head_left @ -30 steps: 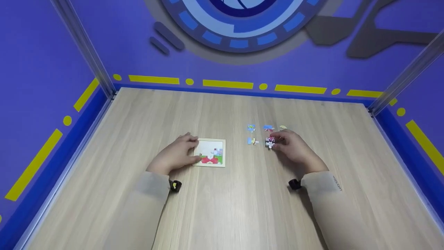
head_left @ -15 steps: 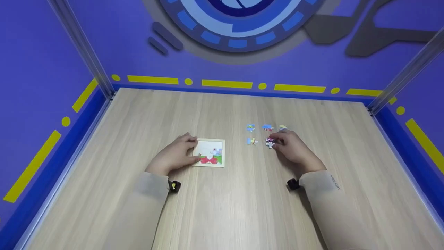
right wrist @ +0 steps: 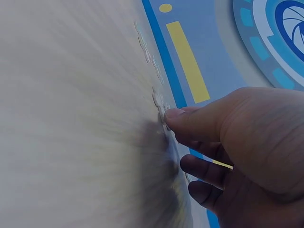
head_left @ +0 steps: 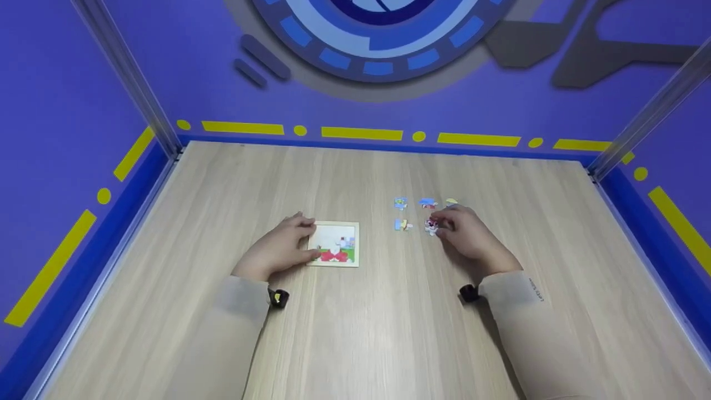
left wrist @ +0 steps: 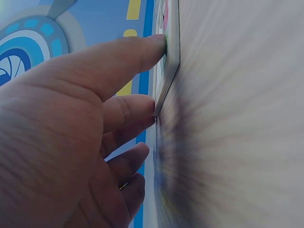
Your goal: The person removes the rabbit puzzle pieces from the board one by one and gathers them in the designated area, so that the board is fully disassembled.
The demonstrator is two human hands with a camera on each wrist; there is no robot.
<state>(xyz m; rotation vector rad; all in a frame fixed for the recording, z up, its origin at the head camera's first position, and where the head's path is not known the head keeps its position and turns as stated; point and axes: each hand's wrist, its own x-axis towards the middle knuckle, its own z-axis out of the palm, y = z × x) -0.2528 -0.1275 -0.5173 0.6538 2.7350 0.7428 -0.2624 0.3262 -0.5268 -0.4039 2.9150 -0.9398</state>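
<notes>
Purple-blue wall panels (head_left: 355, 114) with yellow stripes (head_left: 362, 134) stand beyond a wood-grain tabletop (head_left: 377, 333). The left hand (head_left: 278, 248) grips a partly filled jigsaw tray (head_left: 335, 233) by its left side, thumb and forefinger spread apart along that edge, the tray reaching rightward from them. The right hand (head_left: 472, 236) pinches a red-and-white jigsaw piece (head_left: 430, 226) between thumb and forefinger; a blue-and-yellow piece (head_left: 402, 225) lies left of those fingertips, three other pieces (head_left: 427, 203) beyond.
</notes>
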